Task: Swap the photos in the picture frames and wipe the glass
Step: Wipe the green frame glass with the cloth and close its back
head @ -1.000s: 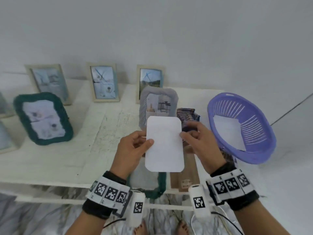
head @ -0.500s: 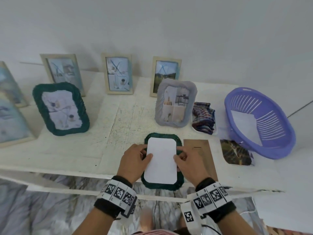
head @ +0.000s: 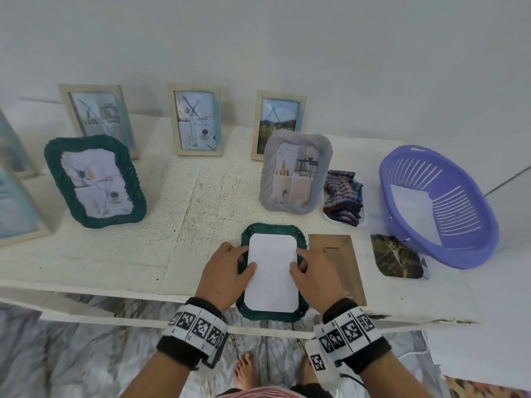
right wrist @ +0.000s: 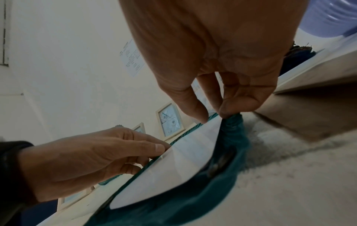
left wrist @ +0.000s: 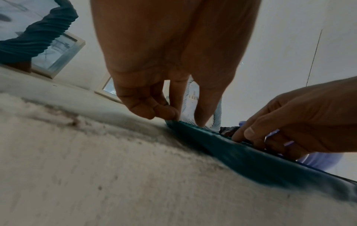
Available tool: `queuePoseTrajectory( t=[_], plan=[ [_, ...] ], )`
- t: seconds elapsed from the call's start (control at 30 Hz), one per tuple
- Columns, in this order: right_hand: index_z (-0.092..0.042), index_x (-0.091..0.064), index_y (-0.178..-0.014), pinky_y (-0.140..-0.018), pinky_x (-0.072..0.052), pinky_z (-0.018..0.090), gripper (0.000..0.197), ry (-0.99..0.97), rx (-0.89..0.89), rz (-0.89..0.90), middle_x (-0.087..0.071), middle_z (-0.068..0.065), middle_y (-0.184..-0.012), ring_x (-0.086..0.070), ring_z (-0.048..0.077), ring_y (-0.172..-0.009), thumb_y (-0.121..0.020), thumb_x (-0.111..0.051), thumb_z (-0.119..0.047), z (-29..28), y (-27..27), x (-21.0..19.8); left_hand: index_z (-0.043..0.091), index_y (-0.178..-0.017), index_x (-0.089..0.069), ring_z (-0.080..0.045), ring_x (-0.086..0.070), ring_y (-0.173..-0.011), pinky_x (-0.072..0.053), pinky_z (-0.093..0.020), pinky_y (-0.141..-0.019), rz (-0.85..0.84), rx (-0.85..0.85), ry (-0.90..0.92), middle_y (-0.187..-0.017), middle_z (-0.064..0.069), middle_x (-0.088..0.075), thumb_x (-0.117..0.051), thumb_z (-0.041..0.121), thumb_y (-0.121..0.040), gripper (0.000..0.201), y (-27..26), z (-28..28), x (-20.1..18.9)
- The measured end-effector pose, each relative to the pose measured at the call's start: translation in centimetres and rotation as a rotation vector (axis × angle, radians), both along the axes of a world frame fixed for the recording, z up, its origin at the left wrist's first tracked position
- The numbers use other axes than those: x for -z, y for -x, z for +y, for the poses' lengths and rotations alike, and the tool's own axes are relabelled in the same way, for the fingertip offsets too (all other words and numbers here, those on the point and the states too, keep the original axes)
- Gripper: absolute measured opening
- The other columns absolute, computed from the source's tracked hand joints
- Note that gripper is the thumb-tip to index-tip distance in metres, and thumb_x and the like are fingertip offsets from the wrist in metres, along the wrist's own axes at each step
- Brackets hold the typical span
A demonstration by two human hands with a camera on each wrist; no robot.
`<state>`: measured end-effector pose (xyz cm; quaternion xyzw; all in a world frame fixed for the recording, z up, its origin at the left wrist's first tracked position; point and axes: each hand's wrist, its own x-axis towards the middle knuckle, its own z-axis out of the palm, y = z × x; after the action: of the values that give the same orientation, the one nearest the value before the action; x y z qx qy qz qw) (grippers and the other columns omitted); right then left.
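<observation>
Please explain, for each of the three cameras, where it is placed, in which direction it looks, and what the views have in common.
Head: on the head, looking down at the table, both hands and bare feet.
Left wrist: low at the table, along the left hand toward the wall.
Right wrist: low, along the right hand; the left hand shows.
Shared: the face-down green frame under the white photo back.

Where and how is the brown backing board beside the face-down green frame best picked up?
Probably by its near short edge, coming from the table's front. The brown backing board lies flat on the table, so little is offered from above; its near end reaches the table edge, where fingers might get under it. The right hand, nearest it, is busy with the white photo.
</observation>
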<state>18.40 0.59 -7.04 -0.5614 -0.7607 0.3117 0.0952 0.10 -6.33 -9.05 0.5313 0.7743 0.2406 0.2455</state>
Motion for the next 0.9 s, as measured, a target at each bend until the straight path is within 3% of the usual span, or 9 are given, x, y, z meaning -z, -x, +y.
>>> queuePoseTrajectory(
  t=[0.13, 0.27, 0.43, 0.67, 0.77, 0.83, 0.9],
  plan=[
    [-0.008, -0.061, -0.117, -0.064, -0.045, 0.028, 0.028, 0.009, -0.039, -0.021, -0.044, -0.004, -0.063, -0.045, 0.013, -0.06, -0.094, -0.052, -0.021, 0.0, 0.0, 0.3, 0.023, -0.133, -0.057, -0.01, -0.048, -0.08, -0.037, -0.02, -0.071, 0.013, 0.017, -0.016, -0.094, 0.005, -0.046, -0.062, 0.034, -0.092, 0.043, 0.1, 0.0, 0.1],
    [-0.011, -0.063, -0.107, -0.06, -0.036, 0.026, 0.021, -0.015, -0.028, -0.008, -0.04, -0.005, -0.063, -0.036, 0.007, -0.054, -0.093, -0.052, -0.021, 0.0, -0.2, 0.8, 0.023, -0.134, -0.055, -0.01, -0.048, -0.079, -0.038, -0.02, -0.072, 0.018, 0.019, -0.026, -0.094, 0.007, -0.045, -0.061, 0.035, -0.092, 0.044, 0.1, 0.1, 0.3],
    [-0.01, -0.062, -0.114, -0.063, -0.042, 0.029, 0.026, -0.023, -0.035, 0.001, -0.046, 0.001, -0.069, -0.043, 0.014, -0.061, -0.093, -0.052, -0.021, 0.0, -0.3, 0.9, 0.023, -0.134, -0.055, -0.011, -0.049, -0.081, -0.039, -0.021, -0.073, 0.024, 0.018, -0.03, -0.095, 0.005, -0.046, -0.062, 0.037, -0.091, 0.045, 0.1, -0.1, 0.4],
    [-0.01, -0.06, -0.12, -0.063, -0.038, 0.027, 0.03, -0.016, -0.038, 0.004, -0.046, 0.002, -0.071, -0.043, 0.014, -0.063, -0.093, -0.052, -0.021, -0.2, -0.2, 0.6, 0.023, -0.134, -0.054, -0.011, -0.049, -0.082, -0.04, -0.023, -0.073, 0.031, 0.02, -0.023, -0.096, 0.006, -0.045, -0.061, 0.04, -0.091, 0.047, 0.0, 0.0, 0.4],
    [-0.011, -0.059, -0.122, -0.067, -0.043, 0.029, 0.031, -0.011, -0.028, 0.027, -0.048, 0.0, -0.071, -0.046, 0.014, -0.065, -0.094, -0.053, -0.022, -0.3, -0.4, 0.1, 0.023, -0.135, -0.054, -0.01, -0.049, -0.082, -0.041, -0.023, -0.072, 0.028, 0.019, -0.03, -0.096, 0.006, -0.047, -0.061, 0.04, -0.092, 0.047, 0.1, -0.1, 0.4],
    [-0.017, -0.059, -0.116, -0.069, -0.044, 0.03, 0.024, -0.03, 0.013, 0.035, -0.048, -0.004, -0.07, -0.049, 0.015, -0.068, -0.094, -0.054, -0.025, -0.3, -0.9, -0.5, 0.022, -0.135, -0.054, -0.01, -0.051, -0.082, -0.043, -0.024, -0.074, 0.012, 0.003, -0.043, -0.098, 0.006, -0.048, -0.06, 0.04, -0.092, 0.047, 0.4, -0.2, 0.4],
    [-0.019, -0.056, -0.1, -0.067, -0.042, 0.03, 0.011, -0.124, 0.066, -0.003, -0.05, -0.004, -0.077, -0.051, 0.019, -0.072, -0.093, -0.054, -0.027, -0.3, -2.0, -1.2, 0.022, -0.134, -0.055, -0.01, -0.053, -0.083, -0.046, -0.026, -0.077, -0.003, -0.012, -0.057, -0.1, 0.005, -0.05, -0.062, 0.038, -0.092, 0.045, 0.8, -0.5, 0.6]
  ],
)
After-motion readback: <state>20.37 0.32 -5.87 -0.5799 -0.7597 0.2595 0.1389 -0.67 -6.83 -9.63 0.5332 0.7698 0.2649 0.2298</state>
